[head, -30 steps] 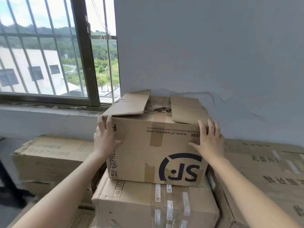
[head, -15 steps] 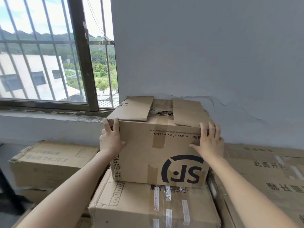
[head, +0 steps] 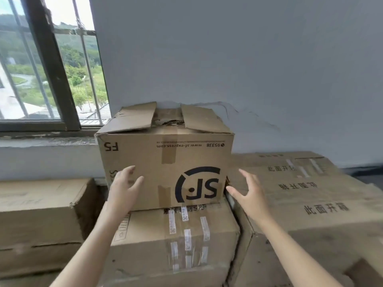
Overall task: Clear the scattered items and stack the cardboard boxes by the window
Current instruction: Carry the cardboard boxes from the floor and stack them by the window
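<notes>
The brown cardboard box with the upside-down black SF logo (head: 165, 162) is sitting on top of a taped brown cardboard box (head: 176, 235), close to the pale grey wall (head: 248, 59) and just right of the dark-framed barred window (head: 51, 69). Its top flaps are lying loose. The person's left hand (head: 124, 187) is hovering open at the lower left front corner, fingers spread; I cannot tell whether it is touching. The right hand (head: 248, 193) is hanging open just beside the lower right corner, gripping nothing. A wide flat printed carton (head: 310, 193) is lying to the right.

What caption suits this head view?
Open left hand and right hand flank the SF box stacked on a taped carton.
</notes>
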{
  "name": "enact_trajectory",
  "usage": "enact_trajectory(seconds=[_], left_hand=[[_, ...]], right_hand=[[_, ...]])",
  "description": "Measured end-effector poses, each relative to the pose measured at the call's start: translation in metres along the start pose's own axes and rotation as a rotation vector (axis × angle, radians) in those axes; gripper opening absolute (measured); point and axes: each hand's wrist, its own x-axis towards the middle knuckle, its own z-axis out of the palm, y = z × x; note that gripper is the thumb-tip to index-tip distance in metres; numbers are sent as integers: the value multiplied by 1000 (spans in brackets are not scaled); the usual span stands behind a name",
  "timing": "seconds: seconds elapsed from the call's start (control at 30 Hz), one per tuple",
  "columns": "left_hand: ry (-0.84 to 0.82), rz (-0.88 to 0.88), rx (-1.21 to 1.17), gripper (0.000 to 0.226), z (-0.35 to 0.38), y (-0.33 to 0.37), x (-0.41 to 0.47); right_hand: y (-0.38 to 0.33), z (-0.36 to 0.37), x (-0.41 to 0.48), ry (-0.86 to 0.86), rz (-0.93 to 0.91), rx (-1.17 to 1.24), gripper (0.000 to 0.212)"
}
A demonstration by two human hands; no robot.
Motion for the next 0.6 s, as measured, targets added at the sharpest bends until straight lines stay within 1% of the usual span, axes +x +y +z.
enact_trajectory(seconds=[0.1, 0.17, 0.3, 0.43, 0.47, 0.53, 0.6], left_hand=[[-136, -76, -119, 38, 42, -9, -45], [-266, -165, -182, 37, 69, -14, -77], [-501, -324, -179, 34, 115, -29, -144], [-697, -421, -163, 34, 150, -31, -209], [-753, -445, -155, 33, 158, -29, -228], [-889, -497, -135, 33, 175, -24, -264], [-996, -503, -105, 33, 194, -14, -292]], right_hand=[[25, -6, -51, -31, 222, 77, 44], [48, -7, -88, -21, 354, 72, 39], [93, -18, -165, 37, 618, 99, 41], [126, -31, -241, 180, 871, 216, 44], [134, -33, -260, 191, 918, 234, 45], [151, -35, -292, 158, 1008, 237, 47], [171, -42, -314, 132, 1076, 247, 50]])
